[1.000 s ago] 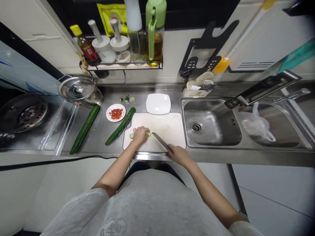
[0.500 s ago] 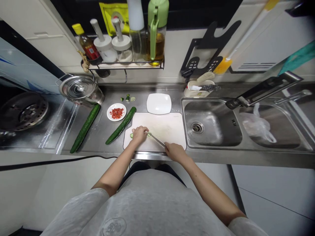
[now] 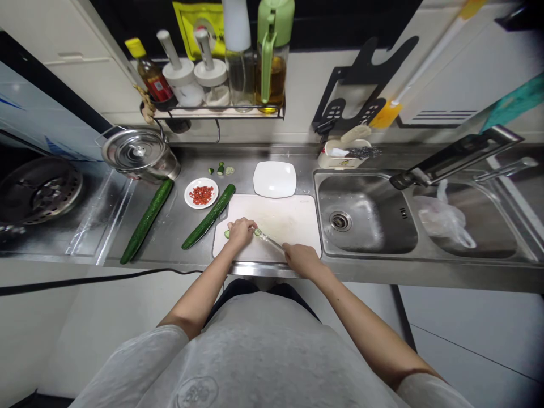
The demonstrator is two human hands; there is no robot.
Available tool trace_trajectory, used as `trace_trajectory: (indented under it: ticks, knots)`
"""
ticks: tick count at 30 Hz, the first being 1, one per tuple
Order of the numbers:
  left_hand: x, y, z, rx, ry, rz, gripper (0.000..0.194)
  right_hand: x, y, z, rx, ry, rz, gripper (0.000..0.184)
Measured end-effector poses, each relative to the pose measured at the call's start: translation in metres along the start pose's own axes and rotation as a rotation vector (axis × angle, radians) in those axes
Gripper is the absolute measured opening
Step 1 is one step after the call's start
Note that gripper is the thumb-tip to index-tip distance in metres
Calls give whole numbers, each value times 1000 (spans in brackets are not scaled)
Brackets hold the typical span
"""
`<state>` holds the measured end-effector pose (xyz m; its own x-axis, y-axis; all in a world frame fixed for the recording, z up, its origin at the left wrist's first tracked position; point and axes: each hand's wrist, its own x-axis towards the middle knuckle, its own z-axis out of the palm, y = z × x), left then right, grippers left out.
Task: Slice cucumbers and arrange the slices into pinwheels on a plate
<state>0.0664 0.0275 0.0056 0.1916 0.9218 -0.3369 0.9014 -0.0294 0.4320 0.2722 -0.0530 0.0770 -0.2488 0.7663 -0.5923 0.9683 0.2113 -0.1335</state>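
Pinning cucumber piece (image 3: 227, 233) to white board (image 3: 293, 221) just below frame centre, apparently lengthwise left to right, with left hand (image 3: 241, 233) clamped over it; gripping knife (image 3: 272, 242) in right hand (image 3: 301, 260), lower right, angled up-left to the piece's right end.

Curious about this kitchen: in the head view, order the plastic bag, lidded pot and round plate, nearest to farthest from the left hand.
1. Round plate, up-left of the left hand.
2. Lidded pot, farther left.
3. Plastic bag, in the rightmost basin.
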Motion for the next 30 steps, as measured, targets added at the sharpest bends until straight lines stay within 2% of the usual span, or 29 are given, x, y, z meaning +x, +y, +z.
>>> trace_trajectory:
  ticks: [24, 30]
  knots:
    - [1, 1, -1, 6, -11, -11, 23, 7, -2, -7, -7, -68, -3, 28]
    - [2, -1, 2, 18, 5, -2, 23, 11, -1, 3, -10, -65, 1, 27]
